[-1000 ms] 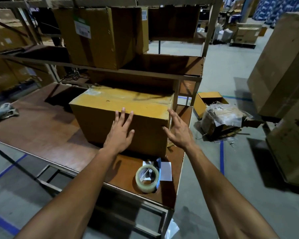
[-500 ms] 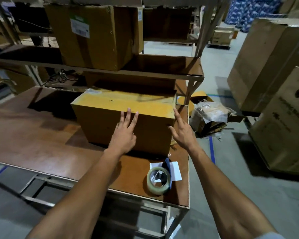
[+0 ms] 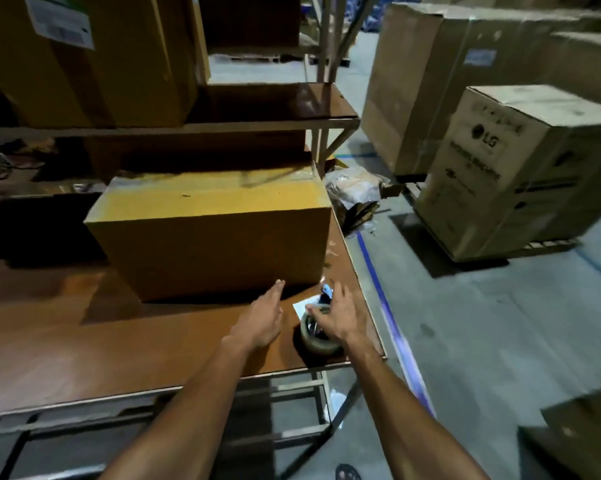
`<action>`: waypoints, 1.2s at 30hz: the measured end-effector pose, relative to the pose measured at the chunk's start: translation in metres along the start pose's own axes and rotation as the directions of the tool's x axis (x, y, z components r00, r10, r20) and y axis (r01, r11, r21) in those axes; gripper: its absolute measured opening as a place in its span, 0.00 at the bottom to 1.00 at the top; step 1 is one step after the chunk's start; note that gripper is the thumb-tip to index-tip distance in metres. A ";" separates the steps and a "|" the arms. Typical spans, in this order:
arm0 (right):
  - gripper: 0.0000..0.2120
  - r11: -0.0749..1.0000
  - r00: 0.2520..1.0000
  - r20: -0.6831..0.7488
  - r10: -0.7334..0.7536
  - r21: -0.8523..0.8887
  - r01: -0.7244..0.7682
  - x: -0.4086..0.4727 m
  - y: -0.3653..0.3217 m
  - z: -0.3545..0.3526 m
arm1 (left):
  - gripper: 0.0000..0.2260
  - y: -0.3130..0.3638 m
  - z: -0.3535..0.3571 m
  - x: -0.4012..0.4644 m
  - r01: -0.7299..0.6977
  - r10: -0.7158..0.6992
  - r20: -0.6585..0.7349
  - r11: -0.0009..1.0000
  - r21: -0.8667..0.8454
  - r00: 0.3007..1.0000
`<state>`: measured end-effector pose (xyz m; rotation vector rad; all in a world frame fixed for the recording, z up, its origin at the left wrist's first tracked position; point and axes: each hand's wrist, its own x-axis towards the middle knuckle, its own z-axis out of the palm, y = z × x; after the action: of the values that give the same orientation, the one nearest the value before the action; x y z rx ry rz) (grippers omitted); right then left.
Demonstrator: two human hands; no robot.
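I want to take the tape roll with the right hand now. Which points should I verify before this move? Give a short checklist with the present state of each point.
1. Right hand above the tape roll: ok, it is spread open over the roll.
2. Hand already touching the roll: cannot tell, the picture is blurred there.
3. Left hand free: ok, open, holding nothing, in front of the box.
4. Roll safely away from the edge of the table: not ok, it sits near the right front corner.
5. Box top lying flat: ok.
6. Box seam already taped: cannot tell.
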<state>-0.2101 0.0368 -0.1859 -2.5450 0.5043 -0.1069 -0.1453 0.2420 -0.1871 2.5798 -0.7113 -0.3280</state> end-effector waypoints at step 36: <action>0.24 0.587 0.887 0.461 -0.012 0.721 -0.367 -0.056 0.022 -0.043 | 0.15 0.045 0.001 0.023 0.191 -0.222 -0.011 0.864 -0.465 0.975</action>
<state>-0.2765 0.0194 -0.1594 -1.5326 0.4095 0.2517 -0.1456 0.1949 -0.1692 2.1942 -0.2822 -0.4219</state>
